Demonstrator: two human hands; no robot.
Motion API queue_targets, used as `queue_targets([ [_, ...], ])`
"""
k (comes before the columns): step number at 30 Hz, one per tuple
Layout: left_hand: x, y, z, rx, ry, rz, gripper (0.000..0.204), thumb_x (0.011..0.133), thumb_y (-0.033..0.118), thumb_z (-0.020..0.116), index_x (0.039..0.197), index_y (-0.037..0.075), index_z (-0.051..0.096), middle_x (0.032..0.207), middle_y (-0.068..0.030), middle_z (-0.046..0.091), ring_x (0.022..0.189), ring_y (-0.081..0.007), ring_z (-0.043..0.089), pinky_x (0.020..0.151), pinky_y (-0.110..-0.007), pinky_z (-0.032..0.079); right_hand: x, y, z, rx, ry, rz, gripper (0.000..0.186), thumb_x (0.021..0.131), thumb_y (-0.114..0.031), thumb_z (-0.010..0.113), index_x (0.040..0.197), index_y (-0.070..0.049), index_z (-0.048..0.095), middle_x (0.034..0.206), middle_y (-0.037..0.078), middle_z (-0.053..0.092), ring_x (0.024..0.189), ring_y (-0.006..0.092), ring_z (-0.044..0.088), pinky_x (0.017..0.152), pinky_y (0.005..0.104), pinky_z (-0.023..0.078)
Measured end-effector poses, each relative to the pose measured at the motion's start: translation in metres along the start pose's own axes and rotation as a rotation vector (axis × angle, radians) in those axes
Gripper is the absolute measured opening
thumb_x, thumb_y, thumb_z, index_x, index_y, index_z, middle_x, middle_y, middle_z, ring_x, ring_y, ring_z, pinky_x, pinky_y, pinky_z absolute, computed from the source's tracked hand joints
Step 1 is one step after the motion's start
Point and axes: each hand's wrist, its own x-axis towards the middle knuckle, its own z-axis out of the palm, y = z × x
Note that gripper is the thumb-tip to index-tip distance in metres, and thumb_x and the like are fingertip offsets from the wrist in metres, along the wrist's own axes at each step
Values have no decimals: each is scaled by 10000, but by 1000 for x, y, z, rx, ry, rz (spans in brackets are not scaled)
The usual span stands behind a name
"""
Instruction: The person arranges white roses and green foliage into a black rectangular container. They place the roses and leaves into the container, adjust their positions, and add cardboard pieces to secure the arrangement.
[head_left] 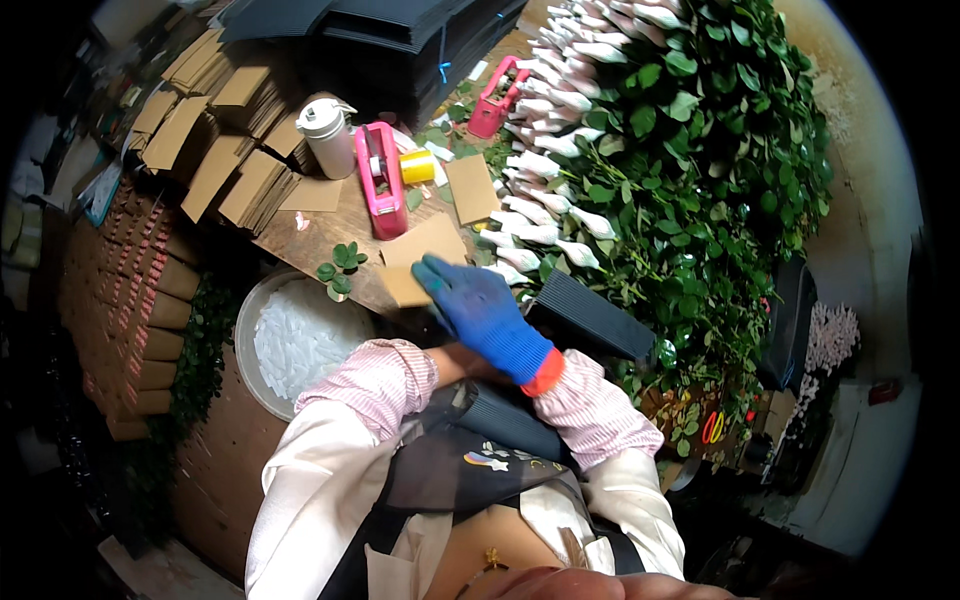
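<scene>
My right hand [482,308], in a blue knitted glove with an orange cuff, reaches left over the table's near edge. Its fingers are pressed together on a small tan cardboard piece [404,287], slightly blurred; the thumb is hidden. Another cardboard sheet [425,243] lies just beyond. My left hand [458,362] crosses beneath the right one; only bare skin near the wrist shows, its fingers hidden. A black corrugated sleeve [590,315] lies right of the glove, and a dark ribbed piece [512,418] rests against my lap.
Rose stems with white-wrapped heads [535,210] are heaped at right. A pink tape dispenser [382,185], yellow tape roll [417,167] and white flask [328,140] stand farther back. Cardboard stacks [215,170] are at left, above a tub [243,345] of white strips. Scissors [713,428] lie right.
</scene>
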Motion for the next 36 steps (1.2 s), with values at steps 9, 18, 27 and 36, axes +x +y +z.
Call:
queue_targets([
  [9,3,16,-23,-34,-86,55,566,946,441,510,1398,103,553,1457,-111,549,1419,-270,436,1202,-467,280,-170,33,7,1149,-81,810,359,979,-318,688,1187,-27,713,1024,88,749,950,124,663,841,293,531],
  [18,-37,7,-73,274,32,113,676,909,482,612,1336,-39,560,1402,-218,560,1402,-369,433,1230,-536,219,-189,69,51,943,-317,1034,420,973,-440,666,1031,-27,718,781,78,741,651,161,720,628,307,574],
  [27,-18,37,-72,-20,60,119,147,871,95,628,960,2,698,1106,-93,707,1049,-276,672,884,-359,572,-185,56,46,285,-326,884,564,928,-591,573,910,-59,760,865,210,728,816,414,707,775,503,555],
  [36,-7,49,-82,-61,-9,149,416,777,197,800,1127,26,655,1145,-130,639,1075,-356,600,957,-430,509,-270,124,-113,-150,945,935,365,953,-135,629,1316,-90,642,1258,132,689,1114,276,677,974,406,538],
])
